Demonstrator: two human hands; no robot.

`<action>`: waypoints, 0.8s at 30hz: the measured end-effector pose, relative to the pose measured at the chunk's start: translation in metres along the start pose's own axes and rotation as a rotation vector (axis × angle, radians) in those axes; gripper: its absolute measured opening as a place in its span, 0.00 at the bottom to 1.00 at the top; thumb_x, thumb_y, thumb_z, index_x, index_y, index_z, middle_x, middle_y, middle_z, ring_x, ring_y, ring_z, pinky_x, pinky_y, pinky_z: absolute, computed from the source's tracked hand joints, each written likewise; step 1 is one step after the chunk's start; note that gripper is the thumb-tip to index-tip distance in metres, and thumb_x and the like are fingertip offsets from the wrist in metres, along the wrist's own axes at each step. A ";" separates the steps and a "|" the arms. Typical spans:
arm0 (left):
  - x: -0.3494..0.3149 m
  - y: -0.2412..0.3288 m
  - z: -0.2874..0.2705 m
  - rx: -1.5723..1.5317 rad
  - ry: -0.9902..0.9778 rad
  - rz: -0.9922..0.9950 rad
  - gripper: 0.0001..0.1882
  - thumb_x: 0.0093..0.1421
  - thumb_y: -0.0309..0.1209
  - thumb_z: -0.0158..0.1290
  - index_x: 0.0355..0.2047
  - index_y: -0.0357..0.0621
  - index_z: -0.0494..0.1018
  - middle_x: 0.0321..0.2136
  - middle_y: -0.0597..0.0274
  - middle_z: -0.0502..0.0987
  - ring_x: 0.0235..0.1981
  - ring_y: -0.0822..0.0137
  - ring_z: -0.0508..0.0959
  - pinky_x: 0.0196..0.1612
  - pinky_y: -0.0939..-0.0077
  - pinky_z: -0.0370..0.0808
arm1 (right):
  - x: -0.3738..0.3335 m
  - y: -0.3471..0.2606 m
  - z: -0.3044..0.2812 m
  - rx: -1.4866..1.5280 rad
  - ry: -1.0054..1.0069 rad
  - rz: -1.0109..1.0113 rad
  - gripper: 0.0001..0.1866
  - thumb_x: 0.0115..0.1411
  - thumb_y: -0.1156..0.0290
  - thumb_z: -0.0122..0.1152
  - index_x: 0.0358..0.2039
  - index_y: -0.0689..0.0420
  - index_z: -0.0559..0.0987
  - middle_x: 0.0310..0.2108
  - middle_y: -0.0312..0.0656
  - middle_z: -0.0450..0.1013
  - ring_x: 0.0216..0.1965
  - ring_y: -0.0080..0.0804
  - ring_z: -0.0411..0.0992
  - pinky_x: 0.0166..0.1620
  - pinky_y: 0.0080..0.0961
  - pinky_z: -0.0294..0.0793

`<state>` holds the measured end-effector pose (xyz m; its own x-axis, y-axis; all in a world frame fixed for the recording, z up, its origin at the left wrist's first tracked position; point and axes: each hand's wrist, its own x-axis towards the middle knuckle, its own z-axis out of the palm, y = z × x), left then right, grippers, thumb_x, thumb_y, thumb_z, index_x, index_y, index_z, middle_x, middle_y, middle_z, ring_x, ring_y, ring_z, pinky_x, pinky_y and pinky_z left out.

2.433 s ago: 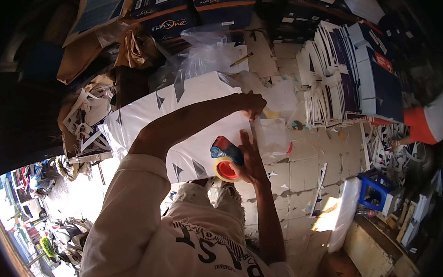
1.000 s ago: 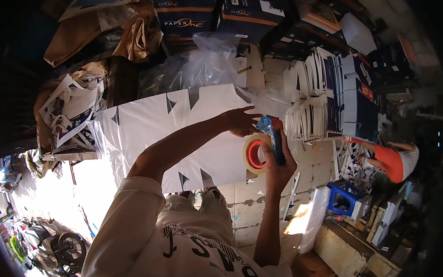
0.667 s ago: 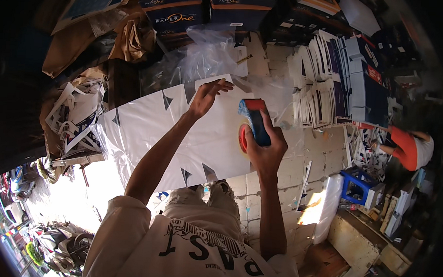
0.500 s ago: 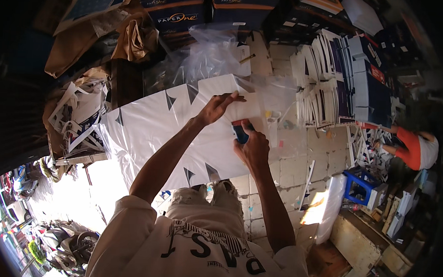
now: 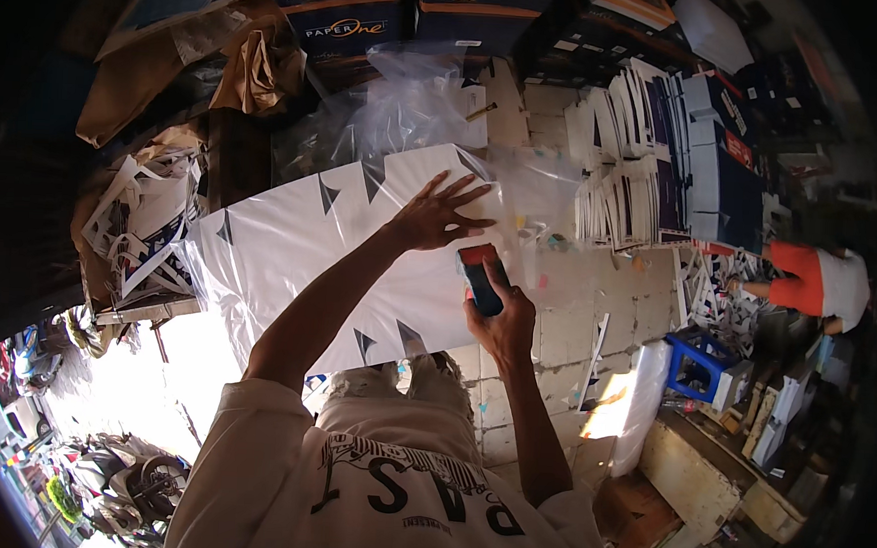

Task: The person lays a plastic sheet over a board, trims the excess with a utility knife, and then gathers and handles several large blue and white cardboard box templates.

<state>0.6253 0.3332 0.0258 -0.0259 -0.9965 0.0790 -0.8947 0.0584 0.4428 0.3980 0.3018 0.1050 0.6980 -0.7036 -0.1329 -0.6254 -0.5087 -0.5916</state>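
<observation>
In front of me lies a long white bundle (image 5: 290, 266) with dark triangular marks along its edges, covered by clear plastic film (image 5: 552, 181) that spills past its right end. My left hand (image 5: 439, 217) rests flat near that end, fingers spread over the film. Just below it, my right hand (image 5: 503, 322) grips a small handheld tool with a dark blue body and red end (image 5: 480, 276), held against or just over the bundle's right edge. The tool's exact kind and its contact with the film cannot be made out.
Crumpled clear plastic (image 5: 408, 104) lies beyond the bundle, before dark blue cartons (image 5: 347, 31). Paper scraps fill a box (image 5: 149, 219) at left. Stacked sheets (image 5: 621, 194) stand at right, near a blue plastic crate (image 5: 699, 365) and another person (image 5: 815, 279).
My left hand has opened from bunched fingers to a flat spread on the film. My right hand has shifted slightly downward, its tool turning more upright.
</observation>
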 end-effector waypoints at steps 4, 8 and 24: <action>0.004 0.006 0.001 -0.019 0.039 -0.003 0.21 0.62 0.60 0.46 0.55 0.88 0.71 0.71 0.73 0.49 0.72 0.60 0.46 0.72 0.47 0.38 | 0.002 -0.010 -0.005 -0.136 -0.082 0.078 0.42 0.44 0.60 0.70 0.63 0.41 0.69 0.27 0.54 0.73 0.31 0.52 0.76 0.37 0.44 0.76; 0.000 0.007 0.003 0.001 0.042 -0.025 0.22 0.61 0.62 0.46 0.55 0.88 0.71 0.72 0.71 0.48 0.73 0.60 0.45 0.72 0.47 0.38 | -0.017 -0.005 -0.013 -0.057 -0.044 0.013 0.40 0.44 0.62 0.70 0.62 0.42 0.70 0.29 0.55 0.73 0.30 0.52 0.76 0.35 0.45 0.76; -0.103 0.132 0.038 -0.149 0.034 -0.194 0.27 0.67 0.33 0.47 0.64 0.37 0.59 0.66 0.50 0.58 0.70 0.58 0.52 0.70 0.56 0.53 | -0.037 -0.001 -0.027 -0.117 -0.048 0.016 0.36 0.44 0.59 0.67 0.58 0.45 0.75 0.29 0.54 0.74 0.31 0.54 0.76 0.37 0.44 0.77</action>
<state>0.4928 0.4411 0.0421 0.1568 -0.9876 0.0086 -0.8057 -0.1229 0.5794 0.3634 0.3155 0.1322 0.7018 -0.6889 -0.1814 -0.6711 -0.5539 -0.4928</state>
